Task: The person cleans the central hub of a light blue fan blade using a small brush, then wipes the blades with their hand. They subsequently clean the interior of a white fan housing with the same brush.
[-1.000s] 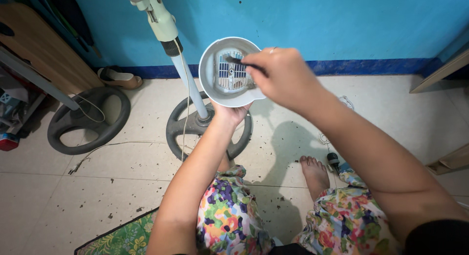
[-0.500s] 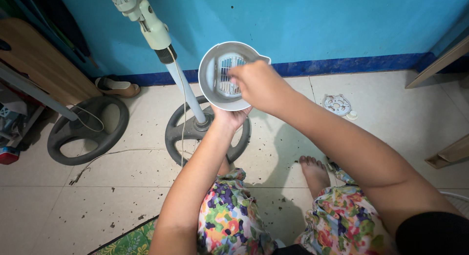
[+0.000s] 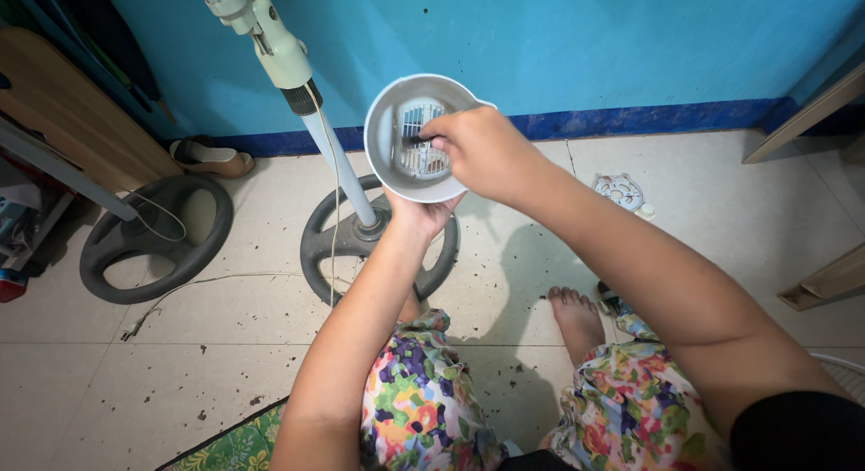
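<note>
Cradling grey fan housing (image 3: 396, 178) underneath, brush (image 3: 416, 140) inside

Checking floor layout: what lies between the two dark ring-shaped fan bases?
Head view: between the left base and the right base, pale tile with dark specks, crossed by a thin cord.

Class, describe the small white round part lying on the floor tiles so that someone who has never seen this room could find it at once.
Start at the blue wall with its dark blue skirting and drop to the pale floor tiles right of the person's right hand. There lies the white disc, flat, with cut-out holes. Unlike the two dark ring bases to the left, it is small, white and stands alone.
</note>
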